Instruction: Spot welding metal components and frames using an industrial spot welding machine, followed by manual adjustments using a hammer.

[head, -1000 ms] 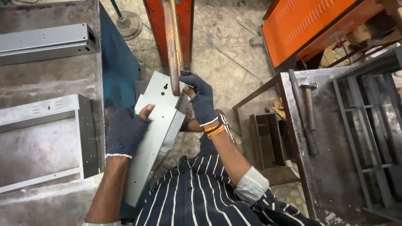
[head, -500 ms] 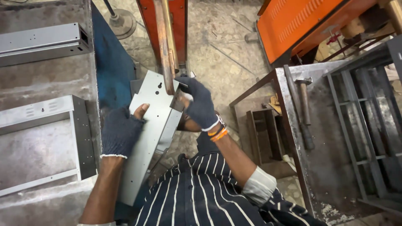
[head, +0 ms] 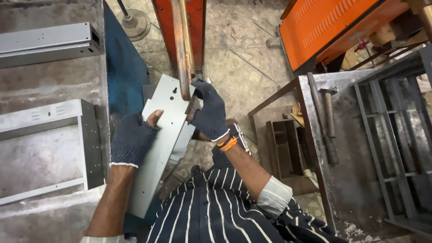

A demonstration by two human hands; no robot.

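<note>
Holding the grey sheet-metal panel (head: 164, 139) under the copper-coloured arm (head: 181, 49) of the red machine (head: 196, 27), we keep both gloved hands closed on it. The left hand (head: 132, 140) presses flat on the panel's face at 9 o'clock of the arm's tip, and the right hand (head: 208, 112) pinches the panel's edge at 3 o'clock. To do this well, we judge that the panel should sit square and steady under the tip, with fingers clear of the contact point. The panel slants from the tip down toward 7 o'clock, beside the tabletop (head: 54, 117). We cannot make out the lower arm beneath the panel, nor whether the tip actually touches the metal; the panel's lower end is hidden by the striped shirt (head: 216, 211).
</note>
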